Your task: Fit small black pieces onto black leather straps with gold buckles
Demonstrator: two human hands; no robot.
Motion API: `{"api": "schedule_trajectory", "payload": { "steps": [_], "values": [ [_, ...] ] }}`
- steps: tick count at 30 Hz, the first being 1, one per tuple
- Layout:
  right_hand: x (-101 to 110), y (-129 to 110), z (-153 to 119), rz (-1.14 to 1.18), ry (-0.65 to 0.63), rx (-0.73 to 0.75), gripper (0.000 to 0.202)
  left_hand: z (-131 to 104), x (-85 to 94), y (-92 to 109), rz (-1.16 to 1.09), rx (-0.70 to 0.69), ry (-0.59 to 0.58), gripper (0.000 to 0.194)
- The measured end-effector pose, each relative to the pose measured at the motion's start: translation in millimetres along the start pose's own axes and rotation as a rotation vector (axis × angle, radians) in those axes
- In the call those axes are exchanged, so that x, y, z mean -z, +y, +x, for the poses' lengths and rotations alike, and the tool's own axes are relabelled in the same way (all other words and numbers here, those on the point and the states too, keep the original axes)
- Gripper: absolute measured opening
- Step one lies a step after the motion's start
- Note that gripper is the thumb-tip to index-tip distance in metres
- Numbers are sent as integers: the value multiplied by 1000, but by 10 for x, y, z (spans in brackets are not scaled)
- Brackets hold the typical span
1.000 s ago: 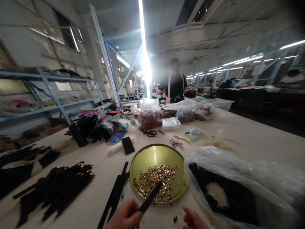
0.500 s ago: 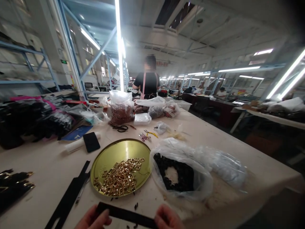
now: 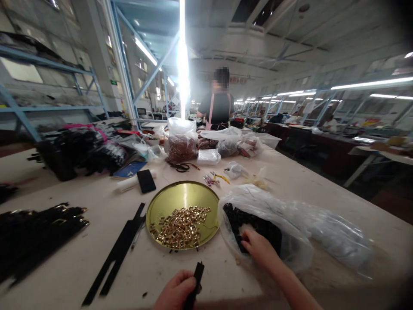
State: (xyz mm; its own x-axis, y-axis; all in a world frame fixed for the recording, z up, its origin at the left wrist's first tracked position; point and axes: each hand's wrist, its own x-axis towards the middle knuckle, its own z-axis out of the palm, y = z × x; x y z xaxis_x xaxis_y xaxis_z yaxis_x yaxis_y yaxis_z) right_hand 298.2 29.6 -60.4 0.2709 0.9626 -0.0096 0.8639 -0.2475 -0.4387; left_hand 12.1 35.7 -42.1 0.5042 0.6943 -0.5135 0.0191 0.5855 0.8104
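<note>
Inside the clear bag (image 3: 290,224), my right fingers (image 3: 258,249) rest loosely spread on black pieces (image 3: 254,226); my left fingers (image 3: 176,292), nearer me, clamp a black strap (image 3: 195,282) upright.

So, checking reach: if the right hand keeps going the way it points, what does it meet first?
The right hand points into the open plastic bag; it would likely meet the black pieces inside first, at its fingertips.
</note>
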Motion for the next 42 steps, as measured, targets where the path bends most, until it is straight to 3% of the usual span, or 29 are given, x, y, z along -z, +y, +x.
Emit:
{"api": "schedule_trajectory", "payload": {
  "steps": [4,13,16,22,29,32,34,36,38,40,42],
  "values": [
    [-54,85,-12,19,-52,24,15,15,-43,-109,-76,72,2,24],
    [-18,137,-8,55,-111,46,15,-135,-142,-145,-170,160,-4,21],
    [-45,173,5,70,-88,44,17,-152,-124,-177,-256,193,0,20],
    [-58,261,-36,127,4,26,29,-200,-77,-182,-361,263,-127,46],
    [82,251,-41,341,109,-49,28,-236,-140,-157,-321,259,-138,45],
    [166,132,-196,505,138,-128,31,-216,-132,-169,-309,263,-133,45],
    [171,-47,-387,739,96,-186,29,-221,-145,-162,-315,251,-122,43],
    [114,-280,-587,1214,-17,-285,24,-225,-180,-145,-306,253,-112,41],
    [1,-498,-725,1471,-118,-397,24,-207,-225,-134,-302,262,-81,41],
    [-141,-635,-777,1436,-83,-412,24,-156,-260,-139,-309,269,-23,41],
    [-283,-676,-777,1215,-1,-314,22,-84,-272,-155,-312,254,39,39]
  ]
}}
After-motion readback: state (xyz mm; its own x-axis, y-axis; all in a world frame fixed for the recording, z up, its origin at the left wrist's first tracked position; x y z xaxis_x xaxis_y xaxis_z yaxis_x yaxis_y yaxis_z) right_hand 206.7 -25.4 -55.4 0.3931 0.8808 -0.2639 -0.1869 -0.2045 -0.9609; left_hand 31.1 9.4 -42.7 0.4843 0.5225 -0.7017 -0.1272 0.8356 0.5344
